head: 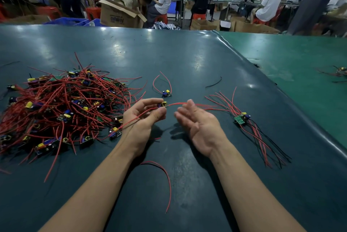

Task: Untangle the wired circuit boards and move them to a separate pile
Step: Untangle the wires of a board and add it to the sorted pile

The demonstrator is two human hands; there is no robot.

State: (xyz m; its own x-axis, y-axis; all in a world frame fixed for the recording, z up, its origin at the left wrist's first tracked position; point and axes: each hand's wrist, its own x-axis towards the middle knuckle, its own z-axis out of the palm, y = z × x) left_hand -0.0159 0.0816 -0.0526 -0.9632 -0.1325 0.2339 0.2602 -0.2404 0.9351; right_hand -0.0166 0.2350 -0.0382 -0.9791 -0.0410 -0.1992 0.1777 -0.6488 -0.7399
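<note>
Circuit board [162, 104] with red wires is pinched between the thumb and fingers of the left hand [142, 117], above the dark mat [187, 59]. Its wire [178, 103] runs to the right hand [197, 122], whose fingers seem loosely extended around it. Tangled pile [62, 107] lies left; sorted boards [241, 118] lie right.

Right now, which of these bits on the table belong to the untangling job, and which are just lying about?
Part of the job:
- tangled pile
- held board, pinched by left hand
- right hand on its red wires
- sorted pile
- single board

Just lying about:
- loose red wire
- loose black wire
- cardboard box
</note>
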